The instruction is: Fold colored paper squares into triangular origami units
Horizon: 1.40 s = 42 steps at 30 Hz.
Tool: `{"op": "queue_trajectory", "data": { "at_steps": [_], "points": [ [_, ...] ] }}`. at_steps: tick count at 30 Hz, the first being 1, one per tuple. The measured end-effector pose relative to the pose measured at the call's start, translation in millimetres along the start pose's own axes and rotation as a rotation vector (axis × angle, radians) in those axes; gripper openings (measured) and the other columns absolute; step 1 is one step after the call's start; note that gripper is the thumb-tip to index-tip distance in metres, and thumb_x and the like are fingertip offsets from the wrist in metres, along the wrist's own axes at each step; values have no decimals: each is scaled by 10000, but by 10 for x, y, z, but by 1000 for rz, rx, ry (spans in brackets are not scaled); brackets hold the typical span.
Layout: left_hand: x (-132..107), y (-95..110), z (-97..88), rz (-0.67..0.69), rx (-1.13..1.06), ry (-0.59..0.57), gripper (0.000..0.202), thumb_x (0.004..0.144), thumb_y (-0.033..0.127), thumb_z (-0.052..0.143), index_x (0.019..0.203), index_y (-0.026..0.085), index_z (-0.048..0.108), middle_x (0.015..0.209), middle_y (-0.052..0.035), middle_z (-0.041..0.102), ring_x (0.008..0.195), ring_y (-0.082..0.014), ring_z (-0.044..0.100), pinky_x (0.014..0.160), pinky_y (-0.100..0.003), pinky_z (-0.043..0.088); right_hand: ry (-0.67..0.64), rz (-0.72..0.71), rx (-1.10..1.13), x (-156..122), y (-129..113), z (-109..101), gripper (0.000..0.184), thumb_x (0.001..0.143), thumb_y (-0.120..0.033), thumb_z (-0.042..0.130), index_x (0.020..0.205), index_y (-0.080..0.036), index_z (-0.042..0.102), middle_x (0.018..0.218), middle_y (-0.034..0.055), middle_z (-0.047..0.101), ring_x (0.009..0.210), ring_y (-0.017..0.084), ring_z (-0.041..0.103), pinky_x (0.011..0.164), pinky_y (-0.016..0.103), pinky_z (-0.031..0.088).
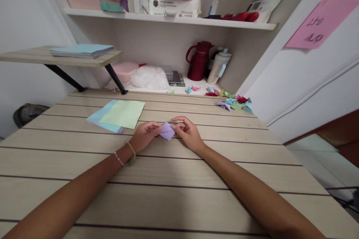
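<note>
A small purple piece of folded paper (167, 131), diamond-shaped with a crease across it, is held up between my two hands over the table. My left hand (146, 134) pinches its left corner between thumb and fingers. On the opposite corner, the thumb and fingers of my right hand (188, 132) grip it, the index finger arched above. Close by on the left lies a stack of square paper, with a light green sheet (125, 114) over blue sheets (103, 118).
Several folded paper figures (237, 101) lie at the table's back right. Behind them stand a red jug (199, 61) and a pale bottle (218, 66). A raised shelf (33, 55) at left bears more paper (84, 49). A white plastic bag (150, 77) sits at the back.
</note>
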State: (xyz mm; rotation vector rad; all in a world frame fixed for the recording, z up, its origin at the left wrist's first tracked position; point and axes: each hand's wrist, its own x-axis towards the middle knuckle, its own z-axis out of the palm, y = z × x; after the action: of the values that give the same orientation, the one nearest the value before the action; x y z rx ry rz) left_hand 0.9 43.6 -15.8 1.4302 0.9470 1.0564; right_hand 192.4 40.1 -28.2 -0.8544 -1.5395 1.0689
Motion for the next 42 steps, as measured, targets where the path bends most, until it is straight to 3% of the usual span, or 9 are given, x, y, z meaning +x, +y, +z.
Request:
{"op": "queue_trajectory", "data": {
  "at_steps": [2,5,11,17,29,35,42],
  "points": [
    [-3,0,5,-9,-64,-24,263,683,300,677,878,149,585,696,-7,671,629,-146,636,603,-274,540,-10,-15,-27,-1,7,-4,255,785,-347,580,967,-169,588,662,7,615,600,113,564,571,227,471],
    [-1,-7,3,-6,-65,-28,215,693,282,668,831,138,588,730,-20,668,618,-133,631,581,-256,537,-58,-29,-101,-6,23,-12,226,791,-333,570,931,-167,634,775,49,650,659,128,585,608,246,487],
    [-7,-34,7,33,-35,-31,321,624,220,726,907,121,609,929,-82,681,842,-176,641,786,-311,514,-84,-89,-162,5,47,-27,388,679,-273,692,1055,-204,624,962,66,627,650,110,581,636,252,497],
    [-22,-69,19,65,82,-5,372,630,254,719,964,134,607,935,-91,689,848,-203,649,786,-351,518,-70,-144,-321,-1,22,-33,299,763,-271,622,1057,-219,641,885,64,650,761,157,601,669,276,487],
    [-20,-79,-1,78,181,28,353,662,316,685,977,160,648,940,-74,707,847,-217,656,803,-350,513,-90,-241,-540,-18,29,-14,376,743,-237,643,1117,-220,605,804,41,612,661,134,558,618,257,466],
    [-49,-37,-4,121,412,86,211,695,352,650,830,198,703,750,-24,724,700,-190,653,670,-276,512,-47,-292,-527,-32,15,-5,260,805,-213,570,1052,-239,646,858,58,625,765,156,593,677,275,486],
    [-44,-24,-10,85,330,-47,193,721,332,628,829,179,678,706,-23,706,651,-168,647,627,-255,505,-126,-128,-342,-7,-12,-41,188,813,-283,566,948,-253,694,908,30,703,844,188,645,780,310,491]
  ]
}}
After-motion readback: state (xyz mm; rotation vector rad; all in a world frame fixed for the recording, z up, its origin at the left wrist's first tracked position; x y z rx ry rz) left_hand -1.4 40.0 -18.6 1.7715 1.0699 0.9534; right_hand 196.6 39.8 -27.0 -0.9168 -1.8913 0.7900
